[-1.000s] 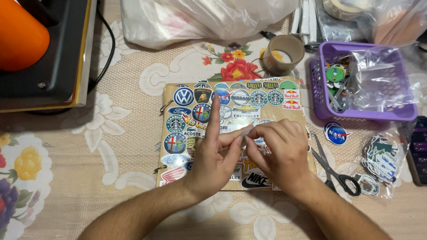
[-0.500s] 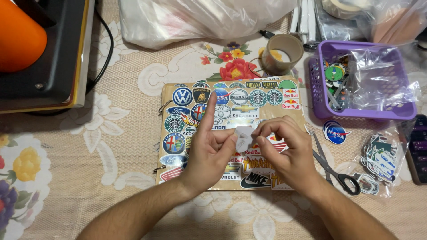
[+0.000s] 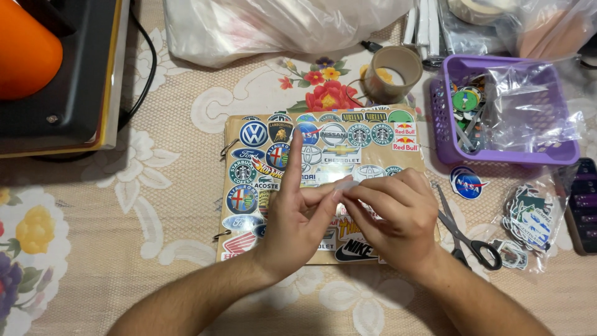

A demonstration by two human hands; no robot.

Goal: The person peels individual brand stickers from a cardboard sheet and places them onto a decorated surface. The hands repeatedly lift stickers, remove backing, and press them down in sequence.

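Note:
A brown ring-bound cover (image 3: 373, 155) plastered with several round and shaped logo stickers lies flat in the middle of the table. Both hands meet just above it. My left hand (image 3: 298, 218) has its index finger pointing straight up, and its other fingertips pinch a small pale sticker piece (image 3: 346, 185). My right hand (image 3: 395, 214) pinches the same piece from the right, fingers curled. The lower middle of the cover is hidden by my hands.
Scissors (image 3: 463, 233) lie right of the cover, beside a round blue sticker (image 3: 467, 183) and a clear bag of stickers (image 3: 528, 218). A purple basket (image 3: 444, 124), a tape roll (image 3: 392, 73) and a plastic bag (image 3: 280, 25) are behind. A black machine (image 3: 68, 93) with an orange part (image 3: 25, 50) stands at the left.
My hands rose off the cover and drew together. The pale piece, looser between my fingers half a second ago, is now pinched small at the fingertips.

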